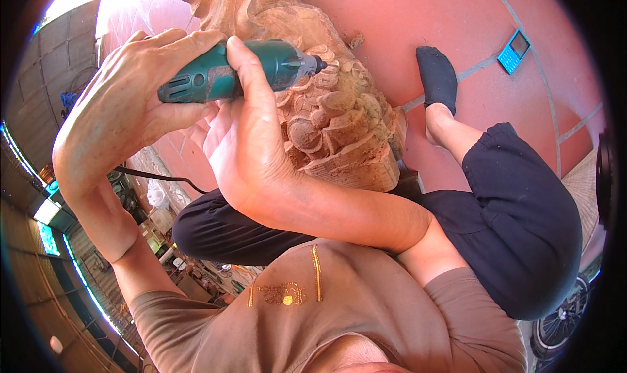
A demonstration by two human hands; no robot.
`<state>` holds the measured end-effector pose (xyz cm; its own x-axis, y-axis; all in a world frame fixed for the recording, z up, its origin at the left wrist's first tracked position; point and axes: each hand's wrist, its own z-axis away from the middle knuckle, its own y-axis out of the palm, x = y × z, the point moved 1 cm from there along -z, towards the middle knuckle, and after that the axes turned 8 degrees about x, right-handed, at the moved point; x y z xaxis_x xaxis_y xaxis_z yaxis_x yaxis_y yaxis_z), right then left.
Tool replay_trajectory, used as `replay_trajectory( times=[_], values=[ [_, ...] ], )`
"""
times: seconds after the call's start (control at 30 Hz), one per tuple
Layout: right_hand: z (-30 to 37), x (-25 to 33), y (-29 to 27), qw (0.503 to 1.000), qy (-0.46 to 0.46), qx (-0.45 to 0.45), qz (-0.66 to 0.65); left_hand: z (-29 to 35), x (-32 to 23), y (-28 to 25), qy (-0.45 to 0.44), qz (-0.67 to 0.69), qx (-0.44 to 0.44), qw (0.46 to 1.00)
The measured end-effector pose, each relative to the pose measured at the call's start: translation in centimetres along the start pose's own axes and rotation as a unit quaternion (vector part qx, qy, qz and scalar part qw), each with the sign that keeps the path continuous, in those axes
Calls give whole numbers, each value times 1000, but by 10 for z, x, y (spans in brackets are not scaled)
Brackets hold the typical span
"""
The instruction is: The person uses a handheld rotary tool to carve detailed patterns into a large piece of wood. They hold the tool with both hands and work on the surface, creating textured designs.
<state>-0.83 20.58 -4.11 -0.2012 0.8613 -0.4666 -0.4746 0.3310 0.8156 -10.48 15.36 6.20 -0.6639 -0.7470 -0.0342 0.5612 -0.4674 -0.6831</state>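
Observation:
A green rotary tool (pixel 261 63) lies across both of my hands, its dark collet pointing right at a carved wooden sculpture (pixel 333 122). My left hand (pixel 124 89) wraps round the rear of its body from the left, with the fingers over the top. From below, my right hand (pixel 241 128) grips the middle of the body, its thumb raised along the near side. The thin bit sits at or just above rounded, coin-like carvings; I cannot tell whether it touches. The fingers of my right hand are partly hidden behind the tool.
A black cord (pixel 160 176) runs below my hands. My bent legs in dark trousers (pixel 522 210) flank the sculpture, with a socked foot (pixel 436 76) to its right. A blue keypad phone (pixel 514 51) lies on the red tiled floor (pixel 470 14). Assorted clutter sits at the lower left.

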Motion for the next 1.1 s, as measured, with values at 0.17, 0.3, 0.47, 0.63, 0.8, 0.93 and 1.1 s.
replay_trajectory(
  times=[0.17, 0.3, 0.47, 0.63, 0.8, 0.93, 1.1],
  values=[
    [0, 1, -2, 1000, -6, 15, -2, -2, -1, -1, 1, 5, 4, 1000],
    [4, -5, 0, 999, 12, 33, -6, 8, -3, -3, -8, -1, 7, 1000],
    [4, -5, 0, 999, 8, 36, -1, 7, 1, -1, -1, 0, 9, 1000],
    [2, -8, -4, 999, 16, 42, 1, 9, 2, 0, -7, 1, 17, 1000],
    [2, -11, -6, 999, 23, 38, 6, 13, 3, 2, -18, -3, 9, 1000],
    [5, -10, -1, 999, 21, 40, 3, 15, 1, 1, -27, -6, 6, 1000],
    [7, -16, -1, 998, 40, 34, -19, 25, 1, 2, -34, -5, -3, 999]
  ],
)
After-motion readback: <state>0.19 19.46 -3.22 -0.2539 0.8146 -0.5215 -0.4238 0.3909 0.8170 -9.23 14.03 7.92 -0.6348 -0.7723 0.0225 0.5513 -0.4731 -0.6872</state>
